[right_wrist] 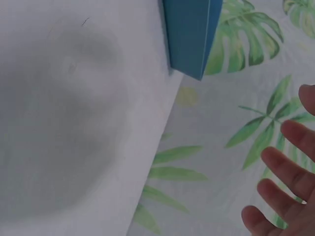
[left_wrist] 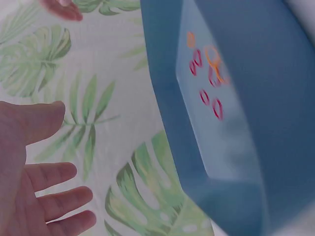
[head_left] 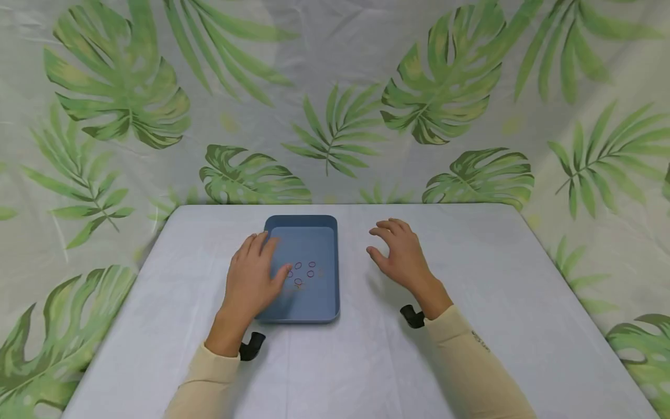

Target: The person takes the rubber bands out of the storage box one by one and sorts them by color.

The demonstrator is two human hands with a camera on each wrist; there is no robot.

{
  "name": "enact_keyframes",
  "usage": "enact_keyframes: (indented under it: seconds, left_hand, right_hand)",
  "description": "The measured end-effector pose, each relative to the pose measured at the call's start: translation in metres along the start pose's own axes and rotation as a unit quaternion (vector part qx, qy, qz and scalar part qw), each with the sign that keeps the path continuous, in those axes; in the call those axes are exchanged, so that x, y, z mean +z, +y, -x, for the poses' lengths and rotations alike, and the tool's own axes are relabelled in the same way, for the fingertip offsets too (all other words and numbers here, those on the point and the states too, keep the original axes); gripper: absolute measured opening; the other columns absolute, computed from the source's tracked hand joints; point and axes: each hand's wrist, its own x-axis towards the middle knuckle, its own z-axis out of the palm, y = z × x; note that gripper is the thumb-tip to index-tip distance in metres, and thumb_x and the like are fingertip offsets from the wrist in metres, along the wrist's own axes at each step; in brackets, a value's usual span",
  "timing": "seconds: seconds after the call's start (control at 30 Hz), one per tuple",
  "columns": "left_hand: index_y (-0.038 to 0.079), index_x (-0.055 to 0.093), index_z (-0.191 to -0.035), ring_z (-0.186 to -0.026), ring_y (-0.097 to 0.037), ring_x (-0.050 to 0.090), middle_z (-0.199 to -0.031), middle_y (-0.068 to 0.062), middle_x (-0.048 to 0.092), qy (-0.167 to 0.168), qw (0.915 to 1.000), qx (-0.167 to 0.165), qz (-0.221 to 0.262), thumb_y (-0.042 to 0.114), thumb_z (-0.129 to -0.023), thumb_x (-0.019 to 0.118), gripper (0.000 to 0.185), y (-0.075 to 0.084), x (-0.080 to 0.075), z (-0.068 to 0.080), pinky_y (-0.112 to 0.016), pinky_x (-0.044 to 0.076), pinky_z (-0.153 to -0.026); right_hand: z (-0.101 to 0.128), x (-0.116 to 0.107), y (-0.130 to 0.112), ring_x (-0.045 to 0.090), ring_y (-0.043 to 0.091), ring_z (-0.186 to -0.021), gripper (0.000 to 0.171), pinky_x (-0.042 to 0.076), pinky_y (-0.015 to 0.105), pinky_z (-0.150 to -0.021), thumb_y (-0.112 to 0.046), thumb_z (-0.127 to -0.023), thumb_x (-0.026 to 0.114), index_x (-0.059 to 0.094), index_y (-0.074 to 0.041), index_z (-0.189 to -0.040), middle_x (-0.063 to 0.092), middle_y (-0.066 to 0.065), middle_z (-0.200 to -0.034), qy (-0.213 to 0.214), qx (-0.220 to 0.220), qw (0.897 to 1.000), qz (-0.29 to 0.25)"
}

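A blue rectangular tray (head_left: 309, 308) lies on the table. Several small red loops (head_left: 298, 281), which look like rubber bands, are spread over its floor, along with a few orange ones (left_wrist: 213, 56) that show faintly in the head view. Above the tray's left side is my left hand (head_left: 251, 279), fingers spread and holding nothing; it hides part of the tray's left rim. To the right of the tray, my right hand (head_left: 402, 256) hovers over the tabletop with relaxed, slightly bent fingers and nothing in them. The tray's outer wall (right_wrist: 189, 37) appears in the right wrist view.
A white cloth (head_left: 366, 372) covers the table. Behind and beside it hangs a leaf-printed curtain (head_left: 335, 70). On each wrist there is a black mount, one at the left wrist (head_left: 252, 347) and one at the right wrist (head_left: 412, 316).
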Motion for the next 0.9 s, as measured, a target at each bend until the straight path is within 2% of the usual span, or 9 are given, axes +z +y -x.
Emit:
enact_keyframes:
  seconds: [0.13, 0.27, 0.37, 0.43, 0.5, 0.63, 0.8, 0.83, 0.9]
  left_hand:
    - [-0.002, 0.055, -0.137, -0.135, -0.041, 0.046, -0.143, -0.024, 0.051, -0.008, 0.9999, -0.005, 0.009, 0.034, -0.090, 0.072, 0.061, -0.020, -0.002, 0.005, -0.060, 0.049, -0.100]
    - [-0.002, 0.051, -0.139, -0.135, -0.042, 0.045, -0.145, -0.024, 0.049, -0.047, 0.9973, -0.035, 0.043, 0.032, -0.093, 0.068, 0.060, -0.039, 0.003, 0.007, -0.060, 0.047, -0.104]
    - [-0.002, 0.048, -0.142, -0.136, -0.044, 0.044, -0.147, -0.024, 0.047, -0.088, 0.9892, -0.073, 0.091, 0.031, -0.096, 0.063, 0.058, -0.053, 0.008, 0.005, -0.060, 0.042, -0.109]
    - [-0.001, 0.046, -0.144, -0.136, -0.044, 0.044, -0.148, -0.024, 0.046, -0.115, 0.9797, -0.103, 0.128, 0.030, -0.098, 0.059, 0.057, -0.063, 0.012, 0.003, -0.060, 0.041, -0.110]
    - [0.000, 0.044, -0.146, -0.135, -0.044, 0.047, -0.149, -0.024, 0.046, -0.141, 0.9663, -0.136, 0.166, 0.030, -0.100, 0.055, 0.056, -0.071, 0.016, 0.000, -0.060, 0.043, -0.108]
    - [0.004, 0.040, -0.149, -0.131, -0.041, 0.053, -0.150, -0.022, 0.047, -0.188, 0.9301, -0.197, 0.246, 0.033, -0.103, 0.050, 0.056, -0.084, 0.026, -0.004, -0.055, 0.049, -0.103]
    - [-0.001, 0.043, -0.147, -0.118, -0.036, 0.063, -0.142, -0.026, 0.053, -0.200, 0.8804, -0.240, 0.356, 0.030, -0.105, 0.048, 0.053, -0.095, 0.041, -0.011, -0.041, 0.057, -0.095]
    - [-0.001, 0.043, -0.146, -0.115, -0.034, 0.065, -0.140, -0.026, 0.054, -0.202, 0.8684, -0.250, 0.378, 0.030, -0.105, 0.049, 0.052, -0.097, 0.043, -0.013, -0.039, 0.058, -0.094]
    - [-0.002, 0.045, -0.146, -0.109, -0.027, 0.067, -0.139, -0.026, 0.055, -0.207, 0.8506, -0.264, 0.405, 0.030, -0.105, 0.049, 0.052, -0.100, 0.046, -0.016, -0.034, 0.059, -0.091]
  right_hand:
    - [0.001, -0.002, 0.002, 0.052, 0.042, -0.125, 0.033, 0.048, 0.061, -0.097, -0.022, -0.089, 0.074, 0.069, -0.004, -0.116, 0.064, 0.018, -0.125, -0.001, -0.018, 1.000, -0.013]
    - [0.002, -0.001, 0.003, 0.054, 0.042, -0.121, 0.031, 0.048, 0.058, -0.100, -0.020, -0.088, 0.074, 0.070, -0.003, -0.114, 0.065, 0.018, -0.123, -0.010, -0.019, 1.000, -0.019]
    - [0.004, 0.000, 0.003, 0.054, 0.042, -0.121, 0.031, 0.048, 0.058, -0.101, -0.020, -0.089, 0.074, 0.070, -0.003, -0.114, 0.065, 0.018, -0.123, -0.018, -0.018, 1.000, -0.020]
    - [0.004, 0.001, 0.003, 0.054, 0.042, -0.121, 0.030, 0.048, 0.058, -0.100, -0.020, -0.089, 0.074, 0.071, -0.004, -0.114, 0.065, 0.018, -0.123, -0.020, -0.018, 0.999, -0.019]
    - [0.005, 0.002, 0.003, 0.054, 0.041, -0.121, 0.030, 0.049, 0.060, -0.097, -0.022, -0.089, 0.074, 0.071, -0.005, -0.114, 0.065, 0.017, -0.123, -0.022, -0.015, 1.000, -0.015]
    - [0.006, 0.003, 0.005, 0.054, 0.041, -0.122, 0.030, 0.050, 0.062, -0.092, -0.022, -0.089, 0.073, 0.071, -0.006, -0.114, 0.065, 0.016, -0.124, -0.025, -0.009, 1.000, -0.013]
    - [0.007, 0.004, 0.007, 0.055, 0.042, -0.121, 0.029, 0.047, 0.058, -0.101, -0.020, -0.090, 0.071, 0.070, -0.003, -0.115, 0.065, 0.018, -0.125, -0.037, -0.004, 0.998, -0.047]
    - [0.007, 0.005, 0.007, 0.055, 0.041, -0.121, 0.029, 0.047, 0.057, -0.102, -0.019, -0.091, 0.071, 0.070, -0.003, -0.115, 0.065, 0.018, -0.125, -0.041, -0.005, 0.998, -0.055]
    - [0.007, 0.006, 0.008, 0.056, 0.041, -0.120, 0.028, 0.047, 0.056, -0.103, -0.018, -0.091, 0.071, 0.070, -0.003, -0.114, 0.066, 0.018, -0.124, -0.048, -0.005, 0.997, -0.066]
